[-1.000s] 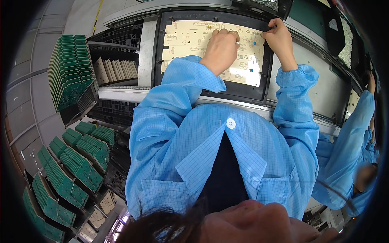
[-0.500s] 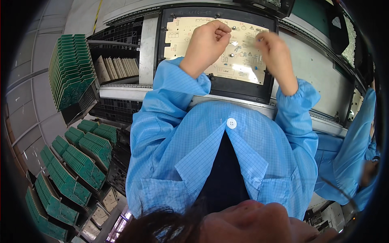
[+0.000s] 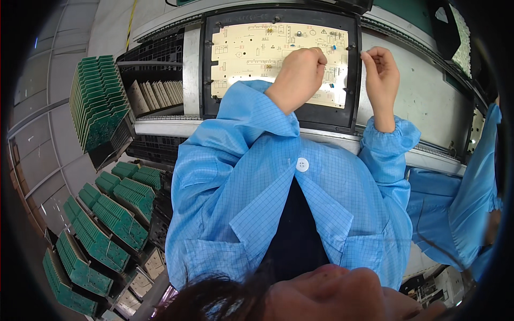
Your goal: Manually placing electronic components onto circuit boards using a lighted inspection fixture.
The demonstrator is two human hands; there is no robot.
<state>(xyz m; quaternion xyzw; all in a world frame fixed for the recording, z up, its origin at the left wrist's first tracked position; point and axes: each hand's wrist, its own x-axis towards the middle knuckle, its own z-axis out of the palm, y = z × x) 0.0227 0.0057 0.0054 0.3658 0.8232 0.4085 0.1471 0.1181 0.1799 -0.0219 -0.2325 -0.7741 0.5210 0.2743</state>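
A cream circuit board lies in a black frame on the line in front of me. Small parts stand on it, among them a dark round capacitor near the far edge and a blue component at the right. My left hand is over the board's right half, its fingers curled and pinched; anything in them is hidden. Just off the frame's right side, above the metal surface, my right hand has its thumb and fingers bent together. Whatever those fingertips hold is too small to make out.
Green circuit boards stand stacked at the left, beside a black rack of pale boards. More green board stacks fill the lower left. Metal rails run along the line. A co-worker's blue sleeve shows at the right.
My left hand has moved right and nearer to me over the board. The right hand has drawn away from the board to beyond the frame's right edge.
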